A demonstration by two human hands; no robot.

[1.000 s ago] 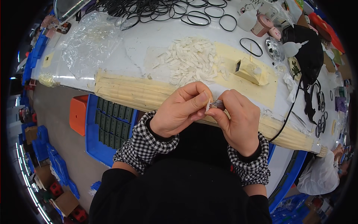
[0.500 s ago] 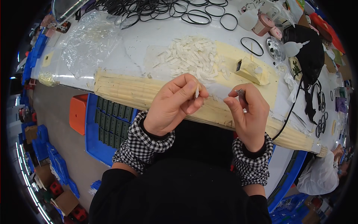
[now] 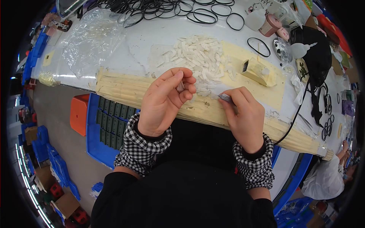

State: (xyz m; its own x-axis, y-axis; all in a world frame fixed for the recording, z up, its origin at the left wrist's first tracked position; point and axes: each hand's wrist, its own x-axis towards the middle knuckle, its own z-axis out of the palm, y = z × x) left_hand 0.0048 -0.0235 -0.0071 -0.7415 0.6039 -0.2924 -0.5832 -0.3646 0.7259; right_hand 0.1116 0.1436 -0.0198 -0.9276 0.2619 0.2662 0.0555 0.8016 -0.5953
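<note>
My left hand [image 3: 161, 100] is raised in front of the table edge, fingers curled, pinching a small whitish strip [image 3: 180, 87] that is mostly hidden by the fingers. My right hand [image 3: 245, 116] is closed with thumb and forefinger on a small thin grey metal blade [image 3: 225, 97], its tip toward the left. Beyond both hands a loose heap of short white strips [image 3: 199, 57] lies on the table, partly over a yellow mat [image 3: 235, 57]. To the right of the heap sits a block wrapped in yellow tape [image 3: 259, 72].
Padded yellow tape runs along the table edge [image 3: 121, 85]. Black rubber rings [image 3: 201, 16] lie at the back, and crumpled clear plastic [image 3: 91, 45] on the left. Bottles, a pink jar [image 3: 270, 25] and a black bag [image 3: 311, 49] crowd the right. Below left are a blue crate [image 3: 93, 140] and orange stool [image 3: 79, 115].
My left hand has drawn left and turned its palm more upward, still pinching the strip. My right hand has shifted slightly left and rotated, so the blade now points leftward.
</note>
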